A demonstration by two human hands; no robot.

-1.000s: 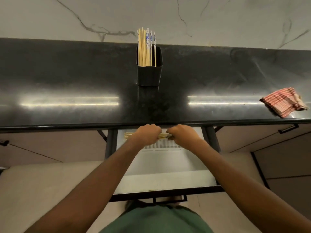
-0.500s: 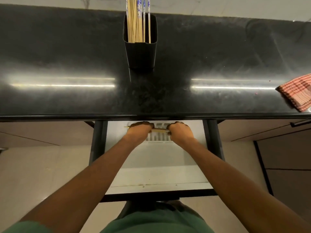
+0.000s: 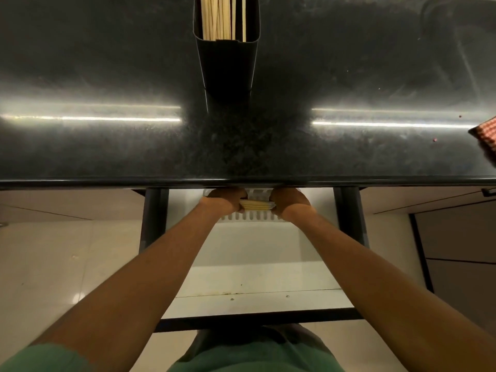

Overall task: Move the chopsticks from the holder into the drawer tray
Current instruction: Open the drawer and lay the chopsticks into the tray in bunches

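A: What lies nearest, on this side of the hands?

B: A green garment (image 3: 255, 355) at the bottom edge. Past it is a white drawer (image 3: 255, 302), standing open, with both forearms reaching across it.

A: And the hands themselves?

B: The left hand (image 3: 224, 201) and the right hand (image 3: 290, 202) are each curled into a fist, knuckles up, round one end of a bundle of chopsticks (image 3: 256, 204). The bundle lies crosswise between them and only its middle shows.

A: Where exactly is that?

B: At the back of the drawer, just over a white slotted tray (image 3: 252, 216) whose ribs show directly beneath the hands. I cannot tell whether the bundle touches the tray.

A: What flanks the arms?

B: Dark rails (image 3: 154, 210) run outside each wrist. Left of the left arm is pale, glossy floor tile (image 3: 53, 259). Right of the right arm are cabinet fronts (image 3: 461, 237) with dark seams.

A: And beyond the hands?

B: The edge of a black countertop (image 3: 107, 146) runs just past the knuckles and hides the fingertips. It is polished and speckled, with a long streak of reflected light off to each side. Straight ahead of the hands a black holder (image 3: 226, 65) stands upright with loose chopsticks (image 3: 217, 17) in it. Far to the right of the right hand, a corner of red checked cloth (image 3: 487, 132) lies on the counter at the frame's edge.
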